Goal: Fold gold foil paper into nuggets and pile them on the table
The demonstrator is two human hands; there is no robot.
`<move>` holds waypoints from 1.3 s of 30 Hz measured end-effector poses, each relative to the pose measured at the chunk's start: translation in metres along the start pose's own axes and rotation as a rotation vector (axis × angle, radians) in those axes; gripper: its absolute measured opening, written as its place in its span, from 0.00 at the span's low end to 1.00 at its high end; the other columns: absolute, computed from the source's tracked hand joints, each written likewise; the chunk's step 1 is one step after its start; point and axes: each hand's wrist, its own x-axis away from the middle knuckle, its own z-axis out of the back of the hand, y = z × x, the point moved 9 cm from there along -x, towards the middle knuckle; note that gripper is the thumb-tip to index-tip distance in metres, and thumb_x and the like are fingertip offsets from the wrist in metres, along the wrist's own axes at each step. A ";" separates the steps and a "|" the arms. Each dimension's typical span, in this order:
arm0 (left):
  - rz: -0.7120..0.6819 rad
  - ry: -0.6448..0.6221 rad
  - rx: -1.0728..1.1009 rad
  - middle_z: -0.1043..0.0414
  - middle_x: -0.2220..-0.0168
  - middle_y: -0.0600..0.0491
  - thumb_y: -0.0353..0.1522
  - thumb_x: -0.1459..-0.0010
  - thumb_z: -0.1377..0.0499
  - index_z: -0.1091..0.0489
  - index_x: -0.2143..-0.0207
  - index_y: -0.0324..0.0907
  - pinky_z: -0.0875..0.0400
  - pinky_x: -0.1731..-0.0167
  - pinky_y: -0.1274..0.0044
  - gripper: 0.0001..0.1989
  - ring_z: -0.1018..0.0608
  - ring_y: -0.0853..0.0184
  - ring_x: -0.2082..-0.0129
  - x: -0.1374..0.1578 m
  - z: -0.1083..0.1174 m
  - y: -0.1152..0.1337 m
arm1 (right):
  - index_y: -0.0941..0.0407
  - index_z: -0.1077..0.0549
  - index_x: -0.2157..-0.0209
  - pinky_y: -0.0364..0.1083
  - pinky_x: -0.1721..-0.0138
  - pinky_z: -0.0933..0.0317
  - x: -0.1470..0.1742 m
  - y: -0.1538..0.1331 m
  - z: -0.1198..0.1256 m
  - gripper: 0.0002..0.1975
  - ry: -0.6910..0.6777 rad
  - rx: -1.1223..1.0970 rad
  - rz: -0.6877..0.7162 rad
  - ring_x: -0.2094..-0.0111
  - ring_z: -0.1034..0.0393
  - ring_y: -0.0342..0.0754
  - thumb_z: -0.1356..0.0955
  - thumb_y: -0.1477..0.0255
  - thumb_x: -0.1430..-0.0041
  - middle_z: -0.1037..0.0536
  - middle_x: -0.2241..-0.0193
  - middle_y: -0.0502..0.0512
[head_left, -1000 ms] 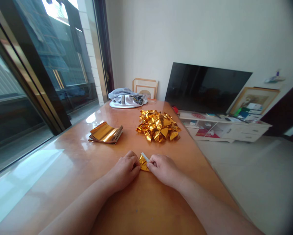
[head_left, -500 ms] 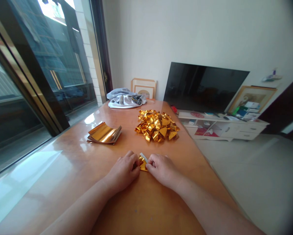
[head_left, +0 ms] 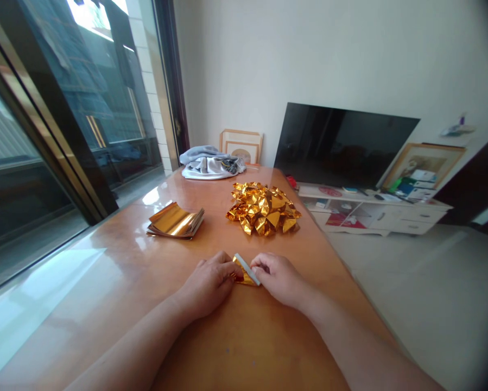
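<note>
A small sheet of gold foil paper (head_left: 249, 279), partly folded, lies on the table between my hands, with a pale strip running slantwise along its right edge. My left hand (head_left: 211, 282) is closed on the paper's left side, thumb and fingers at its surface. At the right edge, my right hand (head_left: 280, 279) has its fingers curled and its thumb against the pale strip. Fingers cover part of the sheet. Beyond my left hand sits a stack of gold foil sheets (head_left: 174, 221). A heap of folded gold foil pieces (head_left: 264, 209) lies past my right hand.
The glossy wooden table (head_left: 125, 288) runs away from me. Bundled grey cloth (head_left: 211, 165) rests at its far end near picture frames (head_left: 240, 144). A glass door (head_left: 93, 103) stands left; a television (head_left: 345, 146) and white cabinet (head_left: 390, 217) are right.
My right hand has shifted slightly right, away from my left. More of the foil paper and its pale strip now shows between them. The stack and heap stay put.
</note>
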 end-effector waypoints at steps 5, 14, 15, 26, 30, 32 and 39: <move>-0.003 0.007 0.008 0.30 0.57 0.53 0.27 0.39 0.47 0.25 0.59 0.50 0.33 0.55 0.74 0.13 0.25 0.64 0.56 0.000 0.000 0.000 | 0.54 0.21 0.58 0.46 0.57 0.40 0.017 -0.044 0.007 0.10 -0.048 0.251 0.302 0.60 0.32 0.48 0.35 0.74 0.34 0.23 0.63 0.55; 0.019 -0.018 -0.008 0.29 0.56 0.52 0.28 0.38 0.47 0.25 0.59 0.50 0.32 0.55 0.73 0.13 0.26 0.63 0.56 -0.001 0.000 -0.001 | 0.55 0.24 0.56 0.53 0.55 0.46 0.038 -0.069 -0.010 0.13 -0.219 0.630 0.266 0.55 0.36 0.55 0.39 0.72 0.30 0.22 0.57 0.59; 0.023 -0.017 -0.007 0.29 0.56 0.52 0.28 0.38 0.47 0.25 0.59 0.50 0.32 0.55 0.73 0.13 0.26 0.63 0.56 -0.001 0.000 -0.001 | 0.55 0.24 0.55 0.53 0.56 0.46 0.039 -0.069 -0.011 0.13 -0.223 0.654 0.265 0.56 0.36 0.55 0.40 0.73 0.30 0.22 0.57 0.60; 0.021 -0.005 0.005 0.29 0.57 0.53 0.28 0.39 0.46 0.24 0.59 0.50 0.33 0.56 0.74 0.12 0.26 0.64 0.57 -0.002 -0.003 -0.005 | 0.55 0.23 0.53 0.55 0.59 0.51 0.046 -0.067 -0.009 0.14 -0.218 0.760 0.244 0.57 0.37 0.57 0.40 0.71 0.31 0.22 0.60 0.62; 0.013 0.007 0.001 0.29 0.57 0.52 0.29 0.39 0.45 0.24 0.59 0.50 0.33 0.57 0.74 0.12 0.25 0.64 0.58 -0.003 -0.005 -0.007 | 0.54 0.23 0.54 0.55 0.60 0.51 0.044 -0.068 -0.008 0.14 -0.238 0.807 0.226 0.58 0.37 0.57 0.39 0.71 0.31 0.23 0.61 0.61; 0.017 0.012 -0.005 0.29 0.57 0.52 0.29 0.38 0.45 0.24 0.59 0.50 0.33 0.57 0.73 0.12 0.25 0.63 0.58 -0.003 -0.005 -0.007 | 0.54 0.22 0.55 0.54 0.60 0.50 0.044 -0.068 -0.008 0.13 -0.253 0.831 0.217 0.58 0.37 0.57 0.39 0.72 0.31 0.23 0.61 0.62; 0.043 0.017 -0.037 0.28 0.56 0.52 0.29 0.40 0.46 0.23 0.59 0.51 0.34 0.59 0.72 0.13 0.25 0.62 0.58 -0.004 -0.004 -0.005 | 0.53 0.21 0.58 0.53 0.53 0.46 0.050 -0.068 0.007 0.12 -0.283 0.789 0.148 0.55 0.35 0.56 0.37 0.69 0.32 0.23 0.60 0.60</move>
